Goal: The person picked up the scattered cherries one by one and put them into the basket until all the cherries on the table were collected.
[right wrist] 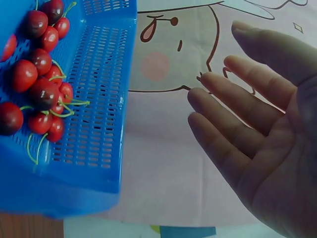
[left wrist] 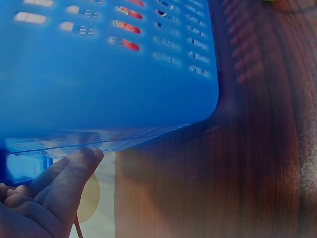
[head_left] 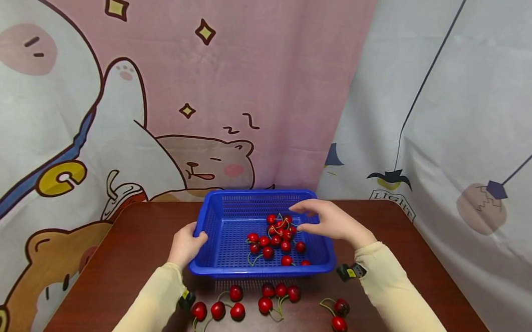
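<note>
A blue plastic basket (head_left: 242, 271) with slotted walls sits in front of me in the head view. Red cherries (head_left: 275, 241) with green stems lie inside it, mostly toward its right half. My left hand (head_left: 187, 246) grips the basket's left rim, thumb on top. The left wrist view shows that hand's fingers (left wrist: 74, 173) against the outside of the basket. Over the right end of the basket is my right hand (head_left: 333, 220), its fingers spread and extended. Nothing lies in its palm (right wrist: 277, 168), as the right wrist view shows, and the cherries are apart from it.
Several loose cherries (head_left: 238, 311) lie on the dark wooden table (head_left: 125, 259) just in front of the basket. A pair of joined cherries (head_left: 339, 325) lies farther right. Cartoon-printed curtains (head_left: 270, 86) hang behind and beside the table.
</note>
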Action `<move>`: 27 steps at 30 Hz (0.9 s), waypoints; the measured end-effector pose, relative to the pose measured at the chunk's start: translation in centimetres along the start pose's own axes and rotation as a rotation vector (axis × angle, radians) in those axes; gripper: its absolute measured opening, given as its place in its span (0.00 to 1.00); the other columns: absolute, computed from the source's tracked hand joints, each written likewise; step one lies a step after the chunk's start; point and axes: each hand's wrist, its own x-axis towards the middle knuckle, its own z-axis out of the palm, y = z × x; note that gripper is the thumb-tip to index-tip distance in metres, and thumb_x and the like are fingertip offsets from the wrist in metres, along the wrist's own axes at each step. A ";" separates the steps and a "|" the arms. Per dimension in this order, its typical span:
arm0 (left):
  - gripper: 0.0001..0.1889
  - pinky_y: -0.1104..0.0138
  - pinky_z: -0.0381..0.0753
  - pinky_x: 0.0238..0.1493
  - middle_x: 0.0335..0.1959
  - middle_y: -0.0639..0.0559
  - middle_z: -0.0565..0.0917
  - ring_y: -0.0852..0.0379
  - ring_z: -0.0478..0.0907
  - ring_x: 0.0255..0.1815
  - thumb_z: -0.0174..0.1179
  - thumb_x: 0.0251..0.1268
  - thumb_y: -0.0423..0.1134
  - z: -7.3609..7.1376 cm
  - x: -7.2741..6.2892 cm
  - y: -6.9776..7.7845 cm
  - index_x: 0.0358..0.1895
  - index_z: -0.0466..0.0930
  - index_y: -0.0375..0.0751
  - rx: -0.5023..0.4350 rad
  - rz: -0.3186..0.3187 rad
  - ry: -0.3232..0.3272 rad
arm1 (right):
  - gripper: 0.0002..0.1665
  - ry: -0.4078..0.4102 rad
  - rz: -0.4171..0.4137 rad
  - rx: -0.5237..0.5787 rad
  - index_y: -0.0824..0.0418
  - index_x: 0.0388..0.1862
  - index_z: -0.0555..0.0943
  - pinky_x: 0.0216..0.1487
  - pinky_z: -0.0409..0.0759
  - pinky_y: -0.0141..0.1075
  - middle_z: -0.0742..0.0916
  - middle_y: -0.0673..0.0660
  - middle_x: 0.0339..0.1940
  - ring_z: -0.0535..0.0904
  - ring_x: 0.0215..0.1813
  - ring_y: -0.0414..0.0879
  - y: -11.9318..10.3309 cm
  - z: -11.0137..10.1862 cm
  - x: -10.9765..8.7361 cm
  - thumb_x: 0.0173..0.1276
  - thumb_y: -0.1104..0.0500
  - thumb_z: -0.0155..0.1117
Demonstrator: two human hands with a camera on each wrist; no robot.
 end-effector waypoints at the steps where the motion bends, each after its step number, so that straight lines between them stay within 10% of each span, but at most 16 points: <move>1: 0.19 0.49 0.83 0.44 0.42 0.35 0.85 0.44 0.83 0.38 0.55 0.64 0.35 0.0 0.0 0.0 0.54 0.78 0.26 0.001 0.000 0.001 | 0.27 0.004 0.001 -0.004 0.58 0.62 0.79 0.59 0.77 0.51 0.83 0.55 0.59 0.79 0.59 0.51 0.0 -0.1 -0.4 0.65 0.54 0.71; 27: 0.20 0.48 0.83 0.44 0.44 0.34 0.85 0.42 0.83 0.40 0.54 0.65 0.35 -0.1 -0.2 0.3 0.56 0.77 0.25 -0.018 -0.013 -0.005 | 0.31 0.033 -0.167 -0.023 0.51 0.65 0.78 0.56 0.79 0.45 0.83 0.48 0.59 0.77 0.60 0.47 0.3 1.1 -9.0 0.61 0.54 0.74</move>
